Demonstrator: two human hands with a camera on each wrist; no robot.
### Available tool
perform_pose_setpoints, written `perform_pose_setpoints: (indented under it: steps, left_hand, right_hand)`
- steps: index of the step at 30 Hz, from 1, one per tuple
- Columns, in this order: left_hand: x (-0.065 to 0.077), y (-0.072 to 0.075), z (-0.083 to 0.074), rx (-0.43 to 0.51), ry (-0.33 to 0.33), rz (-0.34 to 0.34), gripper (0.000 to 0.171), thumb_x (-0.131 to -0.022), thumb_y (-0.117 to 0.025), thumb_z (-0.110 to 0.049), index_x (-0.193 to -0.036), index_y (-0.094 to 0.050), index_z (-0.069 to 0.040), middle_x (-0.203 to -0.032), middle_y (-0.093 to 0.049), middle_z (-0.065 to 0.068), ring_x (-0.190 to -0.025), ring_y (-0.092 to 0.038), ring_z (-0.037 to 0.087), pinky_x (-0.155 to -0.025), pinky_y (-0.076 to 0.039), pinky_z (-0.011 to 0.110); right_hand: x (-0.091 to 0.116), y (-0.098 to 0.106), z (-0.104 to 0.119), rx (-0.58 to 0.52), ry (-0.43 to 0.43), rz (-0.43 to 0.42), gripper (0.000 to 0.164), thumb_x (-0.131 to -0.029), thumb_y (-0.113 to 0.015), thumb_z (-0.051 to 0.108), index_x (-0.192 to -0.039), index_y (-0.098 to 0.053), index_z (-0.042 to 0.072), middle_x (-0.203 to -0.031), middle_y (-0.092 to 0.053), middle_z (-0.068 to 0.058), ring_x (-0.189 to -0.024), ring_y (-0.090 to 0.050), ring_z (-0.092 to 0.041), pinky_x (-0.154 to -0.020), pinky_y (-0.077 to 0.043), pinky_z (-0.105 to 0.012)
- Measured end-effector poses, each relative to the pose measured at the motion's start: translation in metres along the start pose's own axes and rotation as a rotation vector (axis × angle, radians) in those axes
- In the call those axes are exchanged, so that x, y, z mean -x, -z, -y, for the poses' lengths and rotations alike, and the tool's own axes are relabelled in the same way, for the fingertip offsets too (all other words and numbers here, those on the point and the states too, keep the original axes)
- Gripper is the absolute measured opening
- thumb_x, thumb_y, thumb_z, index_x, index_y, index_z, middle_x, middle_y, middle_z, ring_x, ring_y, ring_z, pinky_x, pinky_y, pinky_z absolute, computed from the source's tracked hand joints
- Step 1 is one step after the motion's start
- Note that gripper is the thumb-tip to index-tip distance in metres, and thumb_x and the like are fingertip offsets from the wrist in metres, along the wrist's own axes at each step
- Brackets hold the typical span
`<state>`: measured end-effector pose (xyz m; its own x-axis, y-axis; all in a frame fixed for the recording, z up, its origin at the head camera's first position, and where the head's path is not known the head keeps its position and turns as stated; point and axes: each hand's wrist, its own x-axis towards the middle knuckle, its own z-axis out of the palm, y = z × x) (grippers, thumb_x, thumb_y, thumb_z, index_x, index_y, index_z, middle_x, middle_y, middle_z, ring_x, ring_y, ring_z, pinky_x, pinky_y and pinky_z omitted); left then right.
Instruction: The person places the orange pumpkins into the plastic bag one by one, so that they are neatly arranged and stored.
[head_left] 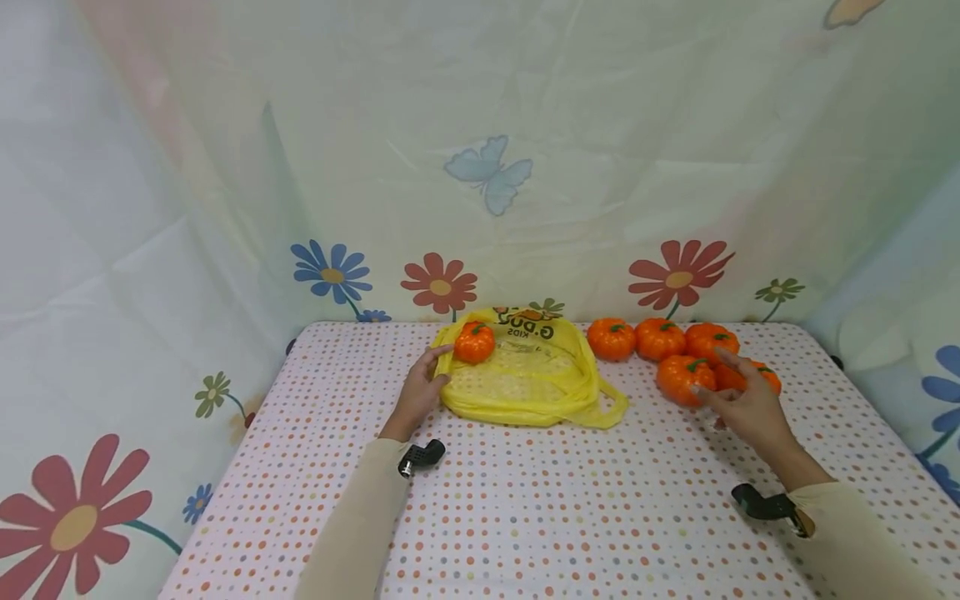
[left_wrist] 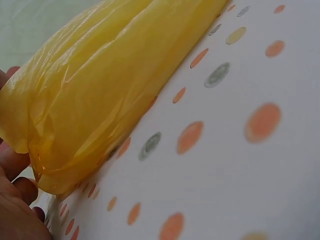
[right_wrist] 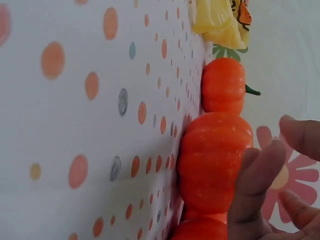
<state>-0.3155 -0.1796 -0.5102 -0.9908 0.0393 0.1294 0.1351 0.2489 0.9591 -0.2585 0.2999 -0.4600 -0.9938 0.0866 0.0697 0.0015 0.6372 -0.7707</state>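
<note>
The yellow bag (head_left: 517, 383) is pinched by the left hand (head_left: 417, 395); the right hand (head_left: 752, 410) is spread beside a pumpkin (head_left: 681, 382), probably light, slick, best cupped round its sides.

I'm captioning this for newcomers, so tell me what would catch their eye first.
The bright yellow plastic bag near the table's far edge, with one orange pumpkin at its left end, would likely stand out first. Next come five more pumpkins bunched to its right, beside the right hand. Behind, a blue butterfly marks the pale backdrop.
</note>
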Motion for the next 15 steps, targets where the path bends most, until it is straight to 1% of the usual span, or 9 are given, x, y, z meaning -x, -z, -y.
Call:
perform_pose_setpoints:
  steps: [2,4,5,6,7,9,12,13,15]
  left_hand:
    - [0.0,0.0,0.0,-0.003,0.003,-0.005,0.049,-0.092,-0.053,-0.004,-0.139,-0.054,-0.02,-0.162,-0.028,0.008,-0.155,-0.004,0.025,-0.126,-0.008,0.046]
    - [0.0,-0.001,0.0,-0.001,0.003,-0.004,0.049,-0.092,-0.053,-0.003,-0.139,-0.054,-0.019,-0.162,-0.029,0.008,-0.155,-0.004,0.025,-0.126,-0.008,0.046]
    - [0.0,-0.001,0.0,0.0,-0.001,-0.003,0.049,-0.092,-0.053,-0.003,-0.139,-0.054,-0.019,-0.162,-0.03,0.009,-0.155,-0.004,0.026,-0.126,-0.008,0.046]
    - [-0.001,-0.001,0.001,0.001,-0.007,-0.001,0.049,-0.092,-0.053,-0.002,-0.139,-0.054,-0.018,-0.161,-0.031,0.009,-0.155,-0.004,0.026,-0.126,-0.008,0.046]
    - [-0.001,-0.002,0.001,0.002,-0.008,0.001,0.049,-0.092,-0.053,-0.002,-0.138,-0.054,-0.018,-0.161,-0.031,0.009,-0.155,-0.004,0.026,-0.126,-0.008,0.046]
    - [-0.001,-0.002,0.002,0.009,-0.011,0.006,0.049,-0.092,-0.054,-0.002,-0.139,-0.054,-0.018,-0.161,-0.031,0.01,-0.155,-0.003,0.026,-0.125,-0.008,0.047]
    - [-0.001,-0.002,0.001,0.019,-0.012,0.005,0.05,-0.092,-0.053,-0.002,-0.139,-0.053,-0.017,-0.161,-0.031,0.011,-0.155,-0.003,0.026,-0.126,-0.009,0.046]
    - [-0.001,-0.002,0.001,0.023,-0.012,0.004,0.05,-0.091,-0.053,-0.002,-0.139,-0.053,-0.017,-0.16,-0.032,0.011,-0.155,-0.003,0.026,-0.126,-0.009,0.045]
    - [-0.001,-0.002,0.0,0.025,-0.012,0.005,0.05,-0.092,-0.053,-0.002,-0.139,-0.053,-0.017,-0.16,-0.032,0.01,-0.155,-0.003,0.026,-0.126,-0.009,0.044]
  right_hand:
    - [-0.001,-0.003,-0.001,-0.009,-0.007,0.034,0.088,-0.095,-0.062,0.034,-0.158,-0.008,0.006,-0.125,-0.054,-0.03,-0.055,-0.058,-0.019,-0.052,-0.054,-0.032]
    - [-0.003,-0.005,-0.002,-0.002,-0.024,0.067,0.092,-0.095,-0.063,0.036,-0.158,-0.004,0.006,-0.122,-0.055,-0.032,-0.058,-0.06,-0.02,-0.053,-0.056,-0.032]
    - [-0.003,-0.006,-0.003,0.002,-0.031,0.08,0.093,-0.094,-0.063,0.037,-0.158,-0.003,0.006,-0.131,-0.048,-0.034,-0.06,-0.06,-0.02,-0.054,-0.056,-0.032]
    - [-0.003,-0.008,-0.004,0.005,-0.034,0.088,0.094,-0.094,-0.063,0.038,-0.158,-0.003,0.005,-0.143,-0.035,-0.037,-0.062,-0.06,-0.02,-0.055,-0.057,-0.032]
    - [-0.003,-0.009,-0.005,0.008,-0.032,0.089,0.095,-0.093,-0.064,0.038,-0.158,-0.004,0.004,-0.144,-0.035,-0.037,-0.063,-0.06,-0.02,-0.055,-0.057,-0.031]
    - [-0.002,-0.011,-0.005,0.022,-0.03,0.086,0.095,-0.093,-0.064,0.039,-0.158,-0.005,0.003,-0.145,-0.034,-0.037,-0.064,-0.06,-0.02,-0.055,-0.057,-0.03]
    - [-0.001,-0.015,-0.004,0.03,-0.008,0.065,0.092,-0.093,-0.065,0.035,-0.157,-0.008,0.0,-0.138,-0.041,-0.036,-0.06,-0.059,-0.02,-0.052,-0.055,-0.03]
    - [-0.001,-0.016,-0.004,0.03,-0.002,0.055,0.091,-0.093,-0.066,0.034,-0.157,-0.01,0.0,-0.131,-0.046,-0.035,-0.058,-0.058,-0.02,-0.052,-0.055,-0.029]
    - [0.0,-0.019,-0.004,0.022,-0.003,0.035,0.09,-0.093,-0.066,0.032,-0.156,-0.012,0.0,-0.119,-0.051,-0.032,-0.056,-0.058,-0.019,-0.05,-0.054,-0.03]
